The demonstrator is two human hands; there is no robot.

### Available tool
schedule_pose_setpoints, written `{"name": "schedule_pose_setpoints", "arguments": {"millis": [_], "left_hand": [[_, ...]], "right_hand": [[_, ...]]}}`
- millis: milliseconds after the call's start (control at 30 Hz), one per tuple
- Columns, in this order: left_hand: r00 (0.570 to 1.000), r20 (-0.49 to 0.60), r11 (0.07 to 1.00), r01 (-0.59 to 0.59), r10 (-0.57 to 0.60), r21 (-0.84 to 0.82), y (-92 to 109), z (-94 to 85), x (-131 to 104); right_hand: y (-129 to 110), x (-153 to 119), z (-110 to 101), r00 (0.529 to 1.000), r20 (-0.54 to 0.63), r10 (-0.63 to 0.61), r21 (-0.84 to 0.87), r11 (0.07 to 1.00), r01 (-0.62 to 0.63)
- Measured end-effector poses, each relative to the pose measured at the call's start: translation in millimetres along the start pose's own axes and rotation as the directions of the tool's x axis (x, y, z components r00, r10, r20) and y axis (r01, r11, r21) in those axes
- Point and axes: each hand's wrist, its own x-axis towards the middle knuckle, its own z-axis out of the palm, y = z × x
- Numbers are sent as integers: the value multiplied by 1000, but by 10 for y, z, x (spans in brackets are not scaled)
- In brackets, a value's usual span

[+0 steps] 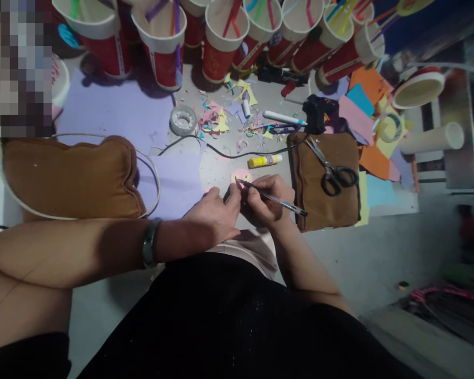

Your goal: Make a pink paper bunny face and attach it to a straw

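Observation:
A small round pink paper cutout with two pale yellow spots lies in front of me, dark marks on the spots. My right hand is closed around a clear-barrelled pen, its tip touching the left spot. With bent fingers, my left hand holds the cutout down at its lower left edge. Another pink scrap peeks out by the left fingers, partly covered. Just above the right hand lies a yellow glue stick.
Red-and-white paper cups with coloured straws line the back. Scissors rest on a brown cushion at right, another brown cushion at left. Tape, a marker, a black cable and paper scraps lie between.

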Motion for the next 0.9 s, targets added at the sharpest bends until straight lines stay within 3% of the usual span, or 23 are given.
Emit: {"name": "schedule_pose_setpoints", "arguments": {"millis": [600,900], "left_hand": [[1000,2,998,3,-3,56,3,8,-2],[1000,-5,1000,-4,4,-22,-9,6,0]], "right_hand": [[-22,20,6,999,-22,-32,5,999,32],[-51,37,-5,996,-47,-81,8,997,82]]}}
